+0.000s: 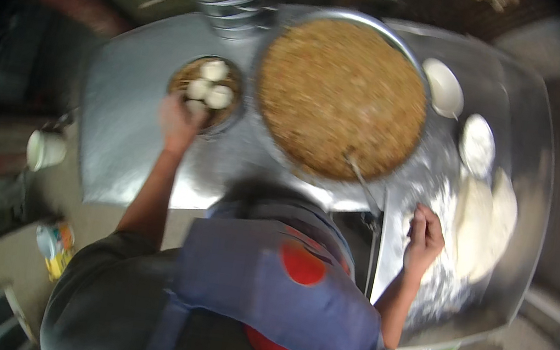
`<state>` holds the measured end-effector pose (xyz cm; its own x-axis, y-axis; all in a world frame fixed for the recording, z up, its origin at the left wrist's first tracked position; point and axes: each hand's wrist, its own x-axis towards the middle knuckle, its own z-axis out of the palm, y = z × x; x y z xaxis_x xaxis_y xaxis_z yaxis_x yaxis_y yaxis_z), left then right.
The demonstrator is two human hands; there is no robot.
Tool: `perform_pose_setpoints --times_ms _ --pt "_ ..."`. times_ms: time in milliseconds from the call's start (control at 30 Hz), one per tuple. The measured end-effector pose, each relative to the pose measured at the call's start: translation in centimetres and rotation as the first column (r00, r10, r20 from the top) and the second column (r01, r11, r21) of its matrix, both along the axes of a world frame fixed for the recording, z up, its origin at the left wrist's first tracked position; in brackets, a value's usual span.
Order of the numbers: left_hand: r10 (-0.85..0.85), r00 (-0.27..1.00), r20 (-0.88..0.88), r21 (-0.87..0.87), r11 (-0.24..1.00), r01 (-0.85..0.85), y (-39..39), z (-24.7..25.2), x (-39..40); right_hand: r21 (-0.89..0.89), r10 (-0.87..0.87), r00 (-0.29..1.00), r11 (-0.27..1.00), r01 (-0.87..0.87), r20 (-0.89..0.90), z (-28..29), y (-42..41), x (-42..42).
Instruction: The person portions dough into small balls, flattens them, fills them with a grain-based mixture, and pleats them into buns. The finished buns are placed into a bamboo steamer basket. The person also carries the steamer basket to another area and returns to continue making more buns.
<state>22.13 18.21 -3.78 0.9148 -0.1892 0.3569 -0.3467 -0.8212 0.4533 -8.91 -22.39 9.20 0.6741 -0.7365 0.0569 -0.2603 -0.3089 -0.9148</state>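
My left hand (180, 120) is over the near side of a small round steamer tray (178, 76). Its fingers close around a white dough bun (195, 106), partly covered by the hand. Several similar buns (214, 70) sit close together in the tray. My right hand (425, 238) hovers over or rests on the floured part of the metal table, fingers curled in and nothing visible in them. Just right of it lie two long pieces of dough (471, 223). Between my hands, a large round metal pan (408, 48) is full of brown chopped filling (342, 95).
A utensil handle (364, 187) leans out of the filling towards me. Stacked round metal trays (228, 6) stand at the back left. A white bowl (443, 88) and a bowl of white flour (477, 145) are at the right. The metal table (124, 99) has raised edges on the right.
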Motion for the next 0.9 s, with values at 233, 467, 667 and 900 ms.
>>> perform_pose_setpoints --times_ms 233,467,667,900 --pt "-0.044 0.996 0.076 -0.201 0.978 0.058 -1.8 4.7 -0.4 -0.031 -0.514 0.821 0.851 0.523 -0.25 -5.5 -9.8 -12.1" --pt "-0.291 0.957 0.019 -0.621 0.746 0.239 -7.2 8.7 -2.0 -0.224 -0.594 0.682 0.8 0.556 -0.427 -12.2 -13.4 -19.1" --pt "-0.471 0.881 -0.043 -0.63 0.697 0.342 -10.0 10.5 -4.0 -0.512 -0.615 0.573 0.782 0.356 -0.541 -14.1 -14.5 -22.2" --pt "-0.609 0.78 -0.141 -0.66 0.645 0.384 -11.6 10.1 -5.6 -0.596 -0.575 0.567 0.784 0.176 -0.59 -15.6 -11.6 -20.7"
